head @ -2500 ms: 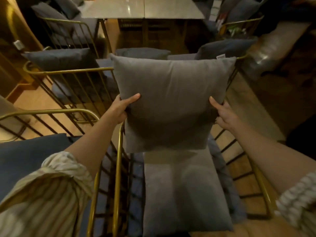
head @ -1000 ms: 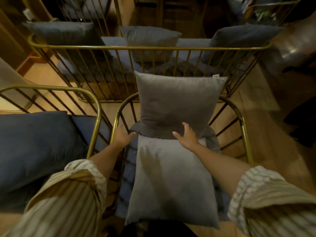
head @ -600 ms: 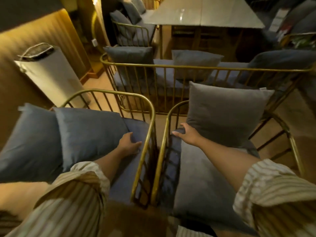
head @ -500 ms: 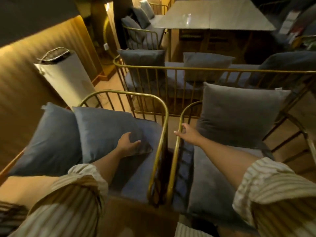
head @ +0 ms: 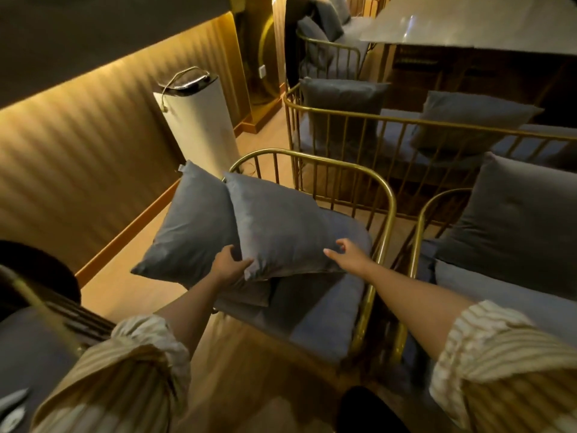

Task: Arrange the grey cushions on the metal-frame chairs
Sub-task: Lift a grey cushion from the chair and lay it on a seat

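A gold metal-frame chair (head: 388,198) stands in the middle with a grey seat pad (head: 324,320). Two grey cushions lie on it: a nearer cushion (head: 278,226) on top and a second cushion (head: 193,226) hanging off the chair's left side. My left hand (head: 229,264) grips the nearer cushion's lower left corner. At its lower right edge my right hand (head: 349,256) touches it, fingers curled around the edge. On the right, another gold chair (head: 420,226) carries an upright dark grey cushion (head: 518,220) and a seat pad.
A white cylindrical appliance (head: 199,120) stands by the ribbed wall on the left. Behind the chairs a gold-framed bench (head: 406,123) holds more grey cushions. A table top (head: 468,20) is at the back right. Wooden floor lies to the left of the chair.
I have turned from the right chair to the left one. My right hand left the right chair's rail and came to the nearer cushion; my left hand slid to its lower left corner.
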### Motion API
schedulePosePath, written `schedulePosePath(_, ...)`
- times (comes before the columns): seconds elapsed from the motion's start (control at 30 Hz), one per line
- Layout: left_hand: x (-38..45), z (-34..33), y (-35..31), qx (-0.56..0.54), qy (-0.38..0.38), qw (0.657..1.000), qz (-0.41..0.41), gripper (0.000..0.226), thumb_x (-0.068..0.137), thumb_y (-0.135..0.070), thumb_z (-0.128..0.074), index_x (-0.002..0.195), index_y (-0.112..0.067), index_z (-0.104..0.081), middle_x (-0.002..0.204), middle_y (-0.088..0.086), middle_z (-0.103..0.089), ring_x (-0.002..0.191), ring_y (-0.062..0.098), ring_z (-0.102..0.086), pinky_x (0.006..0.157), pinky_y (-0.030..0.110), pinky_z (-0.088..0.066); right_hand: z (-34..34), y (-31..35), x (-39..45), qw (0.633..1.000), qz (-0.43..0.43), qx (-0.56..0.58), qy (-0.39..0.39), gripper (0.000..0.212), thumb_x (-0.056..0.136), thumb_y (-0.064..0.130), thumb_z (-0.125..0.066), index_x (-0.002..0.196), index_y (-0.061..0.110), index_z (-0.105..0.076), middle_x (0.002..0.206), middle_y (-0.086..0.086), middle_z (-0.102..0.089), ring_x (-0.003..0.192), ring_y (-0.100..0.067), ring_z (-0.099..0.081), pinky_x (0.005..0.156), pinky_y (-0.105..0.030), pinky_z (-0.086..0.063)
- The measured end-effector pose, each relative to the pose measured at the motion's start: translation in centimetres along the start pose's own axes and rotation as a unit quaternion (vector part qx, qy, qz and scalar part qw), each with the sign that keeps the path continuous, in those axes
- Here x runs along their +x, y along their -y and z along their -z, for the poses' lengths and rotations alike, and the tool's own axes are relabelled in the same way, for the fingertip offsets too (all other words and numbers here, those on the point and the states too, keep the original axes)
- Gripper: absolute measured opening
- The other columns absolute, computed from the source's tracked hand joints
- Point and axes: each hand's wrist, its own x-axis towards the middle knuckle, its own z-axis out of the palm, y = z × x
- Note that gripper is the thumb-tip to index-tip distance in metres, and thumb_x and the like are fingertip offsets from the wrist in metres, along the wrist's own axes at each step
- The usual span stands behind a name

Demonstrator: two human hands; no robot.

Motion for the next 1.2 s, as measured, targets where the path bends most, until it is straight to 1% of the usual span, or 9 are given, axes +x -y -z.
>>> schedulePosePath(0.17, 4.2, -1.0, 0.9, -0.019, 0.011, 0.999, 0.023, 0.068, 0.093, -0.030, -0.068, 0.145, 0.001, -0.038, 0.148, 0.021, -0.046, 0.133, 0.036, -0.048, 0.103, 0.038, -0.042, -1.3, 0.1, 4.5, 0.999, -0.045, 0.014, -0.012, 0.066, 0.095, 0.040, -0.061, 0.147, 0.009, -0.037, 0.145, -0.015, -0.049, 0.131, -0.031, -0.050, 0.102, -0.038, -0.045)
schedulePosePath(0.3, 8.0, -2.1, 0.2, -0.041, 0.031, 0.998, 0.043, 0.066, 0.090, -0.031, -0.071, 0.142, 0.000, -0.043, 0.144, 0.019, -0.051, 0.129, 0.035, -0.052, 0.100, 0.038, -0.046, -1.4, 0.0, 9.6, 0.993, -0.099, 0.059, -0.026, 0.064, 0.096, 0.038, -0.060, 0.148, 0.009, -0.035, 0.148, -0.016, -0.045, 0.132, -0.036, -0.048, 0.081, -0.036, -0.051)
schedulePosePath(0.43, 13.4, -3.0, -1.6, -0.081, 0.041, 0.993, 0.072, 0.072, 0.090, -0.031, -0.071, 0.147, -0.002, -0.036, 0.148, 0.012, -0.046, 0.135, 0.034, -0.047, 0.109, 0.042, -0.043, -1.5, -0.4, 15.8, 0.986, -0.142, 0.076, -0.040, 0.065, 0.096, 0.041, -0.058, 0.148, 0.008, -0.036, 0.151, -0.017, -0.043, 0.136, -0.036, -0.044, 0.110, -0.046, -0.040)
schedulePosePath(0.53, 18.6, -4.2, -2.8, -0.052, 0.018, 0.995, 0.085, 0.099, 0.070, -0.068, -0.069, 0.147, -0.016, -0.036, 0.149, 0.014, -0.045, 0.134, 0.038, -0.046, 0.110, 0.052, -0.042, -1.5, -0.7, 19.6, 0.981, -0.178, 0.077, -0.020, 0.069, 0.096, 0.043, -0.058, 0.150, 0.007, -0.033, 0.152, -0.016, -0.041, 0.138, -0.035, -0.042, 0.114, -0.045, -0.036)
schedulePosePath(0.73, 26.4, -6.0, -4.8, 0.008, -0.056, 0.983, 0.173, 0.129, 0.068, -0.073, -0.071, 0.155, -0.033, 0.015, 0.156, 0.023, -0.022, 0.141, 0.045, -0.028, 0.111, 0.062, -0.029, -1.8, -2.4, 26.9, 0.972, -0.203, 0.118, 0.018, 0.075, 0.096, 0.048, -0.055, 0.150, 0.003, -0.031, 0.149, -0.017, -0.046, 0.136, -0.036, -0.045, 0.113, -0.046, -0.037)
schedulePosePath(0.83, 30.5, -6.3, -4.5, 0.022, -0.071, 0.977, 0.199, 0.132, 0.064, -0.076, -0.072, 0.155, -0.036, 0.015, 0.153, 0.025, -0.027, 0.138, 0.045, -0.032, 0.109, 0.062, -0.031, -2.4, -4.8, 31.5, 0.969, -0.202, 0.140, 0.038, 0.081, 0.091, 0.068, -0.046, 0.144, 0.006, -0.045, 0.141, -0.009, -0.055, 0.130, -0.034, -0.052, 0.112, -0.049, -0.039)
schedulePosePath(0.93, 32.9, -6.3, -3.5, 0.023, -0.068, 0.982, 0.177, 0.130, 0.067, -0.071, -0.074, 0.156, -0.033, 0.012, 0.157, 0.020, -0.027, 0.138, 0.043, -0.034, 0.107, 0.059, -0.035, -3.6, -8.0, 35.1, 0.963, -0.202, 0.167, 0.063, 0.115, 0.058, 0.098, -0.045, 0.140, 0.017, -0.053, 0.137, -0.004, -0.061, 0.124, -0.027, -0.059, 0.110, -0.049, -0.043)
schedulePosePath(1.03, 33.8, -6.6, -2.2, 0.018, -0.067, 0.986, 0.152, 0.127, 0.071, -0.069, -0.073, 0.157, -0.031, 0.011, 0.160, 0.014, -0.028, 0.138, 0.040, -0.036, 0.105, 0.054, -0.039, -3.8, -6.4, 34.8, 0.957, -0.202, 0.198, 0.060, 0.099, 0.076, 0.085, -0.045, 0.149, 0.018, -0.038, 0.147, 0.002, -0.048, 0.134, -0.027, -0.049, 0.115, -0.047, -0.037)
schedulePosePath(1.2, 33.6, -6.5, -1.2, -0.004, -0.059, 0.988, 0.145, 0.128, 0.068, -0.072, -0.072, 0.157, -0.035, 0.012, 0.152, 0.020, -0.036, 0.134, 0.041, -0.043, 0.105, 0.052, -0.041, -4.1, -7.4, 34.5, 0.948, -0.220, 0.232, -0.003, 0.112, 0.061, 0.097, -0.044, 0.151, 0.032, -0.035, 0.154, 0.004, -0.043, 0.135, -0.023, -0.045, 0.119, -0.046, -0.030)
